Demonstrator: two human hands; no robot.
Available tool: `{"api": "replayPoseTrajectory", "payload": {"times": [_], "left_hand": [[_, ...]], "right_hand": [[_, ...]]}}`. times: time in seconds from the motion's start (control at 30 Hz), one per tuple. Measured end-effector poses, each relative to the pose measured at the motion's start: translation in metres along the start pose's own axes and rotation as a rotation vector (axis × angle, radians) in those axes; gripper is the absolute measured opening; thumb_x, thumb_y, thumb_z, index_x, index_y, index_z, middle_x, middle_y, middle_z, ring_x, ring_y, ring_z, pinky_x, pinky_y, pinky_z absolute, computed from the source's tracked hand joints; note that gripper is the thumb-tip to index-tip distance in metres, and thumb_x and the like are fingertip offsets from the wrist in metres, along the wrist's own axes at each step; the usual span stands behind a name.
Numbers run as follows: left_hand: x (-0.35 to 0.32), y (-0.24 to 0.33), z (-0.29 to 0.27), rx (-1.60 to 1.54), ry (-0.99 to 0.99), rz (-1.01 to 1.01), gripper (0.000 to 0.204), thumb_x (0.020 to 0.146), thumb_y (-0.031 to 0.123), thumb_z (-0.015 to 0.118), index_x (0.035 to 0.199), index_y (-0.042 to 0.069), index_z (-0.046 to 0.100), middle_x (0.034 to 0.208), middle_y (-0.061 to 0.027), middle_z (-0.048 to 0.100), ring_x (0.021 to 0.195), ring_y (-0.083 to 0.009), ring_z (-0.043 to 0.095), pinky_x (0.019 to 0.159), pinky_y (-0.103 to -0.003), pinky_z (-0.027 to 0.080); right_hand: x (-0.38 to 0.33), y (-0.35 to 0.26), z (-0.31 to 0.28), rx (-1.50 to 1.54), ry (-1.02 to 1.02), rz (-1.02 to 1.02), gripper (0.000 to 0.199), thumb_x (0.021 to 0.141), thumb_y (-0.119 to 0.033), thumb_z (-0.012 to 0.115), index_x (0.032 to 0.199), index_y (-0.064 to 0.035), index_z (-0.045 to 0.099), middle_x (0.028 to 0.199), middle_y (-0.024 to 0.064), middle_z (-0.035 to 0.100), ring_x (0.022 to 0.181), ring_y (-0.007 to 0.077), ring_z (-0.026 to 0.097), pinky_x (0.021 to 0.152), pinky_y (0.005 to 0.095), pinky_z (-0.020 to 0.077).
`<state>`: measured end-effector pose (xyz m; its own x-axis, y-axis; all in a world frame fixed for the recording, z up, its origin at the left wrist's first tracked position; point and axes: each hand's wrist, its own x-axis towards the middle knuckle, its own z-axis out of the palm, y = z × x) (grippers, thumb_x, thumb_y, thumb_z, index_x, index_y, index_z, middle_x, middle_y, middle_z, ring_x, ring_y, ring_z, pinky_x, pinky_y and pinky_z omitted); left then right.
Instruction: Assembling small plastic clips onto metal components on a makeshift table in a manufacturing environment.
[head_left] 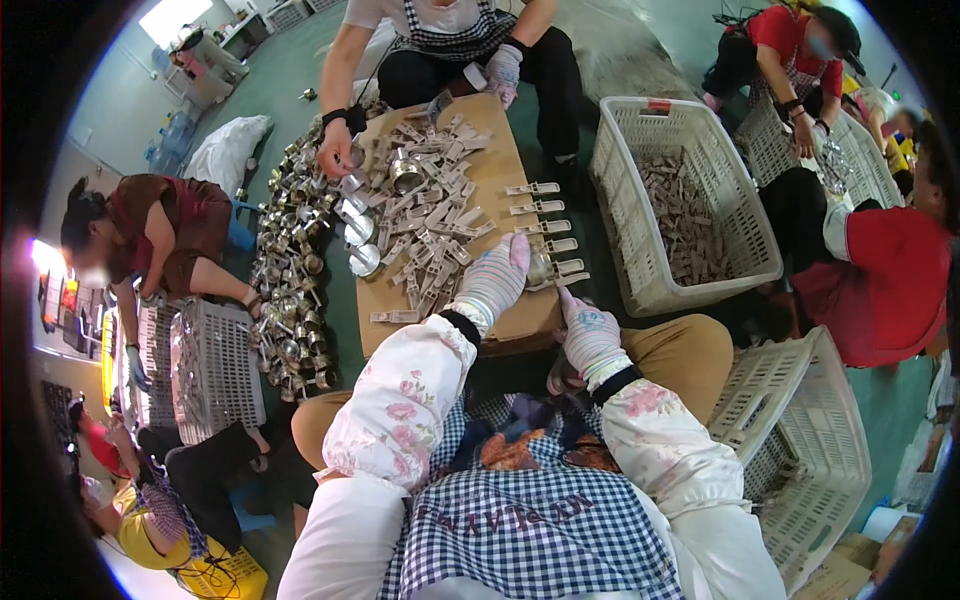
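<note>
My left hand [492, 284], in a striped glove, is closed at the right part of a cardboard sheet [540, 325]; its fingertips are partly hidden. Beside them a small shiny, rounded piece [540, 268] shows. My right hand [592, 335], also gloved, reaches in from the right, its fingers closed at the nearest pale plastic clip [560, 281]. Several more clips [533, 209] lie in a row along the sheet's right edge, jutting past it. Left of my hands spreads a loose heap of grey-beige clips [432, 225], with shiny metal cups [362, 259] along its left side.
Opposite me a co-worker's hand [338, 150] reaches for the metal cups. A long pile of metal cups [290, 265] covers the floor at left. A white crate [690, 290] with clips stands at right; another crate [845, 450] leans nearer. Other people sit on both sides.
</note>
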<state>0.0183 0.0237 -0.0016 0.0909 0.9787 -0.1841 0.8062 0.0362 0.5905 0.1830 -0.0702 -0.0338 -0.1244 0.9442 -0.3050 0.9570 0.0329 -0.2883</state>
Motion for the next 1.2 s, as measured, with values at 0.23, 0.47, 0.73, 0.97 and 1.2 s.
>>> {"api": "replayPoseTrajectory", "payload": {"times": [0.23,0.47,0.73,0.97,1.2], "left_hand": [[0.002,-0.002,-0.001,0.003,0.004,0.073,0.062,0.103,0.05,0.029,0.128,0.002,0.058,0.122,-0.0258,0.062,0.118,-0.041,0.057,0.103,-0.045,0.044],[0.011,-0.007,-0.004,0.103,-0.04,0.208,0.053,0.105,0.041,0.029,0.126,0.002,0.057,0.12,-0.0252,0.064,0.113,-0.0409,0.059,0.1,-0.047,0.045],[0.022,-0.008,-0.009,0.265,-0.165,0.413,0.042,0.105,0.029,0.028,0.128,0.003,0.053,0.126,-0.0228,0.061,0.109,-0.0398,0.062,0.098,-0.047,0.047],[0.029,-0.011,-0.006,0.038,-0.245,0.192,0.054,0.103,0.039,0.019,0.125,0.007,0.057,0.127,-0.0197,0.061,0.117,-0.0372,0.058,0.103,-0.046,0.043],[0.028,-0.012,-0.005,-0.028,-0.203,0.243,0.05,0.105,0.037,0.023,0.119,0.003,0.058,0.118,-0.0241,0.064,0.111,-0.0419,0.059,0.097,-0.047,0.046]], "right_hand": [[-0.014,-0.006,-0.072,0.059,-0.14,0.057,0.06,0.088,-0.038,0.066,0.138,-0.0099,0.05,0.113,0.014,0.068,0.11,0.0302,0.063,0.088,0.0454,0.0497],[0.005,-0.015,-0.078,0.053,0.518,-0.36,0.089,0.063,-0.023,0.085,0.141,-0.0118,0.044,0.133,0.0089,0.052,0.125,0.0276,0.048,0.104,0.0434,0.0376],[0.045,-0.012,-0.065,-0.167,0.508,-0.476,0.091,0.055,-0.025,0.086,0.135,-0.0099,0.045,0.128,0.0072,0.051,0.123,0.0256,0.048,0.104,0.0422,0.037],[0.053,-0.007,-0.065,-0.132,0.456,-0.492,0.088,0.055,-0.028,0.088,0.131,-0.0106,0.047,0.125,0.0076,0.053,0.119,0.0267,0.051,0.103,0.0426,0.0375],[0.058,-0.008,-0.074,-0.196,0.366,-0.487,0.084,0.059,-0.033,0.088,0.129,-0.0103,0.047,0.121,0.0084,0.055,0.115,0.0273,0.053,0.099,0.0419,0.0387]]}}
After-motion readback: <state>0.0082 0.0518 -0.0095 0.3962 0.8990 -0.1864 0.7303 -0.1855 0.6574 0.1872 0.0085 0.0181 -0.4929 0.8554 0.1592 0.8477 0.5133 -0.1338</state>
